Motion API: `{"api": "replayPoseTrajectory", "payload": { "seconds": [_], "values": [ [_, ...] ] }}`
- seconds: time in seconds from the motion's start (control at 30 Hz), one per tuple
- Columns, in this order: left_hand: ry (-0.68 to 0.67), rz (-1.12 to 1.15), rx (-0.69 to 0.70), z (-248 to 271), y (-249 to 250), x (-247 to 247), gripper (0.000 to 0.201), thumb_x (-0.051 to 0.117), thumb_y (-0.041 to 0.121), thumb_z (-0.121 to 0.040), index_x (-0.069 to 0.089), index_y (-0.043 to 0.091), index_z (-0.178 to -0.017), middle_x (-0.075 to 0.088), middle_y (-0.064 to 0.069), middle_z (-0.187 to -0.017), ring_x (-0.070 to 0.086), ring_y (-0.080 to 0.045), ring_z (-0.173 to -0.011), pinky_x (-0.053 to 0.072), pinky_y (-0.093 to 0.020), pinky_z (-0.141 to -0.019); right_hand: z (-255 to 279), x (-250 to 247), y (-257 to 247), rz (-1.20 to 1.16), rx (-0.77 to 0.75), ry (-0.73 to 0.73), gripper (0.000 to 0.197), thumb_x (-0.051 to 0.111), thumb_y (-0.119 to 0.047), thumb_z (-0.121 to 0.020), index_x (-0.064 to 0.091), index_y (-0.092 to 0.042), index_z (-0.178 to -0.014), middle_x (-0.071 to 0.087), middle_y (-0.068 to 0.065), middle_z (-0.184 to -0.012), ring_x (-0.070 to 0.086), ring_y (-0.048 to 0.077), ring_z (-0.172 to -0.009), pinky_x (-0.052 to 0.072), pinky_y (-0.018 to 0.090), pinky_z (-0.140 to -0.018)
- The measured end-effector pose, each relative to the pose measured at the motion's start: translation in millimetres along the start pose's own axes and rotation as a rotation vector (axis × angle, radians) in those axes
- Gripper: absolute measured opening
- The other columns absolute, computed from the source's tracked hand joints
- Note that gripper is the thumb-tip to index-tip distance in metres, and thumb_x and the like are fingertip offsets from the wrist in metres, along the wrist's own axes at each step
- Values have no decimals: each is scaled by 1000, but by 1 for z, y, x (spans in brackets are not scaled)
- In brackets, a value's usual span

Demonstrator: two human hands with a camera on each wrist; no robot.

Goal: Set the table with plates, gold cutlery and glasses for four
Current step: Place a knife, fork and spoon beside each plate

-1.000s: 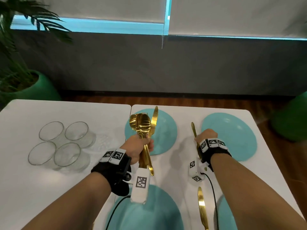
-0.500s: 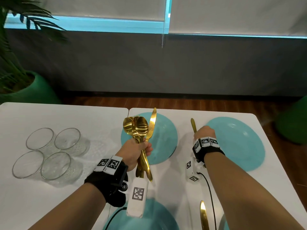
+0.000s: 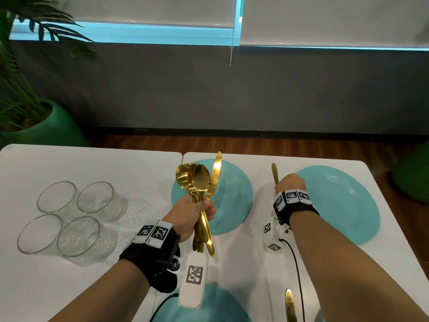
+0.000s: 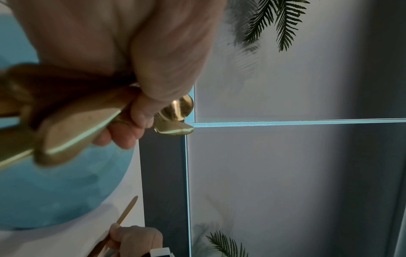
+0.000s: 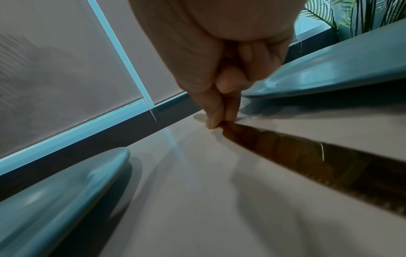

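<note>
fingers [image 5: 216,111] of the right hand [image 3: 289,183] pinch what looks like a gold knife [image 3: 274,173].

Cool bluish daylight leaks in along the blinds [image 3: 325,17] at the top of the head view, leaving the room fairly dim and laying soft shadows of the arms on the white surface [image 3: 139,173]. Glints flare on the cutlery [image 3: 202,180]. Both wrist views are darker, strongly warped, with the near fingers [image 5: 222,97] blurred.

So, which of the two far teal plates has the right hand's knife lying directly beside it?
The far right plate. The right hand pinches the knife by its left edge; the other far plate sits behind the left hand's cutlery.
</note>
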State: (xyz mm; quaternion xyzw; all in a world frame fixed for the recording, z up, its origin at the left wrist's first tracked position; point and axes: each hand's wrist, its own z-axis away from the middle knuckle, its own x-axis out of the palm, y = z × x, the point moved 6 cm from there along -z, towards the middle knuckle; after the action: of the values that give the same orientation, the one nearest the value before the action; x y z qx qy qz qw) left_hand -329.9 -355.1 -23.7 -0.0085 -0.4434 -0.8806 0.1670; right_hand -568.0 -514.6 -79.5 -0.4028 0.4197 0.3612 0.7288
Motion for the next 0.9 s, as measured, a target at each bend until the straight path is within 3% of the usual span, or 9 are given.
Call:
{"api": "replayPoseTrajectory", "payload": {
  "seconds": [0.07, 0.17, 0.2, 0.3, 0.53, 0.67, 0.77, 0.83, 0.9],
  "values": [
    [-1, -3, 3, -1, 1, -1, 17, 44, -2, -94, 53, 9, -86, 56, -9, -78, 58, -19, -75, 50, -32, -81, -1, -2, -2, 9, -9, 17, 13, 59, -12, -91, 64, 0, -94, 68, 16, -102, 67, 29, -95, 52, 31, -69],
    [-6, -19, -5, -1, 1, 0, 16, 44, -1, -95, 53, 10, -88, 56, -8, -79, 58, -18, -76, 50, -32, -81, -1, -2, -2, 30, -23, 1, 23, 58, -11, -91, 56, -2, -71, 68, 15, -102, 67, 29, -96, 54, 32, -75],
    [-7, -19, -8, -1, 1, 0, 15, 44, -1, -95, 53, 10, -88, 56, -7, -79, 58, -18, -76, 50, -32, -80, 0, -1, -3, 35, -32, -9, 23, 58, -10, -92, 57, -1, -70, 68, 15, -101, 67, 29, -97, 54, 32, -76],
    [-3, -23, -12, -1, 0, 0, 15, 44, -1, -95, 53, 10, -88, 57, -7, -79, 58, -18, -76, 50, -32, -82, 0, -2, -2, 26, -17, -8, 14, 59, -10, -91, 65, 3, -91, 68, 17, -102, 67, 31, -96, 53, 33, -73],
    [4, -36, -19, -1, -2, -1, 14, 45, 2, -95, 54, 11, -89, 58, -8, -81, 59, -19, -79, 49, -37, -90, 2, -3, -2, 49, -27, -19, 14, 60, -11, -91, 66, 2, -93, 69, 16, -101, 67, 30, -96, 54, 32, -76],
    [21, -10, -24, -2, -4, -3, 14, 45, 1, -95, 53, 10, -89, 59, -9, -81, 61, -19, -78, 52, -32, -82, 11, -12, -5, 41, -68, 5, 18, 59, -15, -91, 65, 2, -94, 68, 16, -102, 66, 29, -94, 51, 30, -71],
    [24, 50, -41, 0, -6, -3, 14, 41, 0, -97, 49, 9, -88, 59, -9, -80, 62, -19, -75, 54, -24, -64, 38, -25, -30, 25, -252, 67, 25, 57, -24, -92, 67, -2, -100, 69, 13, -104, 64, 28, -96, 47, 29, -73],
    [28, 68, -61, 2, -6, -4, 15, 41, -1, -96, 48, 8, -88, 60, -11, -82, 64, -21, -77, 54, -26, -67, 74, -33, -54, -70, -514, 107, 23, 59, -25, -91, 71, -10, -104, 71, 6, -103, 64, 24, -96, 49, 30, -83],
    [26, 69, -85, 5, -7, -7, 15, 42, -4, -95, 51, 4, -87, 63, -15, -86, 64, -25, -81, 52, -33, -77, 126, -40, -73, -164, -840, 132, 18, 64, -24, -88, 74, -15, -100, 72, 0, -98, 66, 18, -89, 52, 29, -82]
  ]
}}
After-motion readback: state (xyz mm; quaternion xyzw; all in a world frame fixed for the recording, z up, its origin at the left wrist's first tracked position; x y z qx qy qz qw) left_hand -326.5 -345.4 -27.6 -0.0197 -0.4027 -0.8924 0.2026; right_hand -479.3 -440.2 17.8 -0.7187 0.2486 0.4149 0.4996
